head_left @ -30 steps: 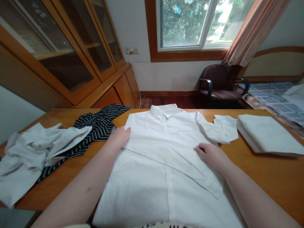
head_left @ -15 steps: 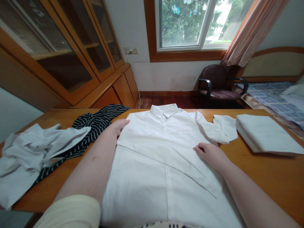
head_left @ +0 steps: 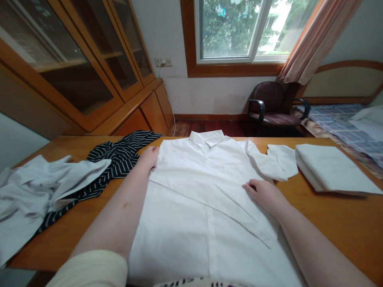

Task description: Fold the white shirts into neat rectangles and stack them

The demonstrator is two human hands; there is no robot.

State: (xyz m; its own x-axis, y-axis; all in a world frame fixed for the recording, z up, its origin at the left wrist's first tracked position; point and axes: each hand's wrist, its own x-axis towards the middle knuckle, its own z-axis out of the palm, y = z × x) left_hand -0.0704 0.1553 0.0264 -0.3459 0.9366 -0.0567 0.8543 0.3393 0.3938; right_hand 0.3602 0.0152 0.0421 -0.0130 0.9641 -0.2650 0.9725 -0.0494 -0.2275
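Now the left hand [head_left: 149, 158] sits slightly higher along the edge of the white shirt [head_left: 179, 223] than a second ago, nearer its shoulder; the right hand [head_left: 265, 194] stays on the opposite side, fingers curled; whether either grip pinches cloth, I cannot tell; the shirt lies spread on the wooden desk [head_left: 344, 223], between a striped garment [head_left: 122, 157] and a folded white cloth [head_left: 335, 167]; beyond stands a maroon chair [head_left: 267, 95] below a window [head_left: 230, 32].

Wooden table [head_left: 344, 213], white shirt [head_left: 185, 203], striped garment [head_left: 119, 161], crumpled pale cloth [head_left: 32, 191], folded white bundle [head_left: 335, 167]
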